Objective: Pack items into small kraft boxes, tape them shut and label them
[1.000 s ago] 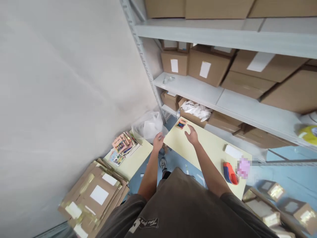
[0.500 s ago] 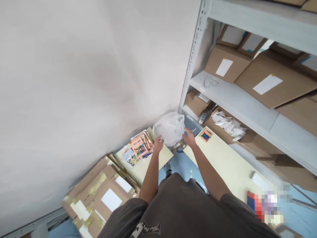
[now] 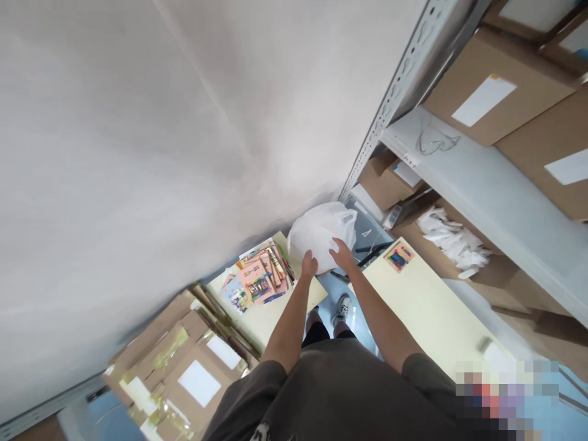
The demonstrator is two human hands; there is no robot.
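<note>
A white plastic bag [image 3: 316, 229] bulges in the corner between the wall and the shelving. My left hand [image 3: 309, 264] is closed at the bag's near edge, its fingers partly hidden. To its right, my right hand [image 3: 341, 254] grips the near side of the same bag with thumb and fingers. Left of the bag, several picture booklets [image 3: 260, 278] lie in a loose pile on a pale yellow tabletop [image 3: 269, 321]. One more booklet [image 3: 399, 257] rests on the corner of the right-hand pale table [image 3: 427, 306].
Stacked flattened cardboard [image 3: 184, 361] stands at the lower left. A metal shelf [image 3: 487, 184] on the right carries cardboard boxes [image 3: 496, 92]; below is an open box with crumpled white strips [image 3: 452, 239]. A grey plastic bin [image 3: 367, 223] sits behind the bag. The wall closes the far side.
My hands have come closer together, from the bag's two sides to its near edge. The bag looks rounder and smoother. My view has shifted, and both of my feet now show.
</note>
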